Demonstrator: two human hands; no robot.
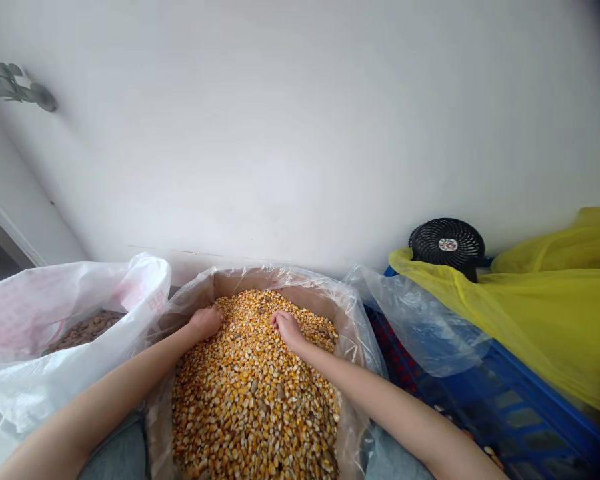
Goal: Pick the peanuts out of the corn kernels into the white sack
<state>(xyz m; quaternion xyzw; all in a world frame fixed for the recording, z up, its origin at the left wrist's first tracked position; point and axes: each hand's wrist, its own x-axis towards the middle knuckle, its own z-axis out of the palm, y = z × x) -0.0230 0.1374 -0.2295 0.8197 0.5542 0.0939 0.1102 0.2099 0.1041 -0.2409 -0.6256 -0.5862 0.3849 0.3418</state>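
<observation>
A heap of dried yellow corn kernels (253, 400) fills a cardboard box (245, 283) lined with a clear plastic bag (357, 347). My left hand (205, 322) is at the heap's far left edge, its fingers sunk among the kernels. My right hand (287, 330) rests palm down on the far part of the heap, fingertips pressed into the corn. Whether either hand holds kernels is hidden.
To the left, a white plastic bag (45, 327) holds brown seeds (85, 331). To the right lie a clear plastic sheet (420, 320), a yellow plastic cover (540, 313), a black fan (447, 243) and a blue crate (510, 407). A white wall (300, 133) stands behind.
</observation>
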